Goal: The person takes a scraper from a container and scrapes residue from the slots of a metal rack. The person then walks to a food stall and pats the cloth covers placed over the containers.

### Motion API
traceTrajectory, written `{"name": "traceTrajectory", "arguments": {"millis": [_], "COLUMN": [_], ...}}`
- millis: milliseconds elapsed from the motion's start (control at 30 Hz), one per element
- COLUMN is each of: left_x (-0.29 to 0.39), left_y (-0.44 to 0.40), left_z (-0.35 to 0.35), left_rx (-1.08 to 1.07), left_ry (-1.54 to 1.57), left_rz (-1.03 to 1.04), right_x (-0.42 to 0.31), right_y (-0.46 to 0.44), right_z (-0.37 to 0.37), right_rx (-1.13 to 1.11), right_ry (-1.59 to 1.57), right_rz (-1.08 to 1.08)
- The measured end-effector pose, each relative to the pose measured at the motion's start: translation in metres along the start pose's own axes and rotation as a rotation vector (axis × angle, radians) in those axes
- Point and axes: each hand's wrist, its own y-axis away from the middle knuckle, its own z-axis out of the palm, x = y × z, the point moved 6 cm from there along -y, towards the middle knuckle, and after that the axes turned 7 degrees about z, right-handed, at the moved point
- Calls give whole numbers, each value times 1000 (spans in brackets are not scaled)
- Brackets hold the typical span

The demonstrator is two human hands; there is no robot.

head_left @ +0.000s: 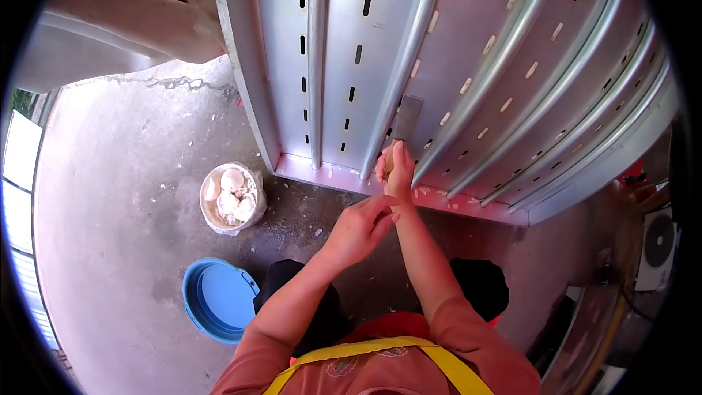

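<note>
My right hand (396,170) is closed around the handle of a scraper (408,118) with a flat, roughly rectangular metal blade. The blade points away from me, over the near part of a large slotted metal panel (391,36) with raised round bars. Just behind it, my left hand (357,230) is at my right wrist, its thumb and index finger apart and nothing visible in it. Whether its fingertips touch the wrist I cannot tell. Small pale flakes lie along the panel's near lip (333,173).
A pale bucket (205,208) holding whitish round lumps stands on the concrete floor (124,197) to the left. Nearer me is a blue basin (191,300). Draped tan cloth (131,14) hangs at upper left. A boxed fan unit (658,241) stands at far right.
</note>
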Motion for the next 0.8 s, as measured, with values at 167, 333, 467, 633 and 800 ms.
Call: {"name": "traceTrajectory", "arguments": {"millis": [167,333,467,633,800], "left_x": [-2,-3,-8,0,-1], "left_y": [-3,-6,-5,-7,-5], "left_z": [8,17,20,20,20], "left_rx": [-27,-45,-53,-51,-54], "left_ry": [-12,-55,-95,-73,-108], "left_rz": [-28,-29,12,-8,12], "right_x": [-33,-38,-21,-80,-53], "right_y": [-1,0,3,-11,4], "right_z": [12,21,11,40,15], "right_rx": [-1,-57,-51,-138,-75], "right_ry": [-6,-97,-66,-59,-39], "right_rz": [-12,41,94,3,25]}}
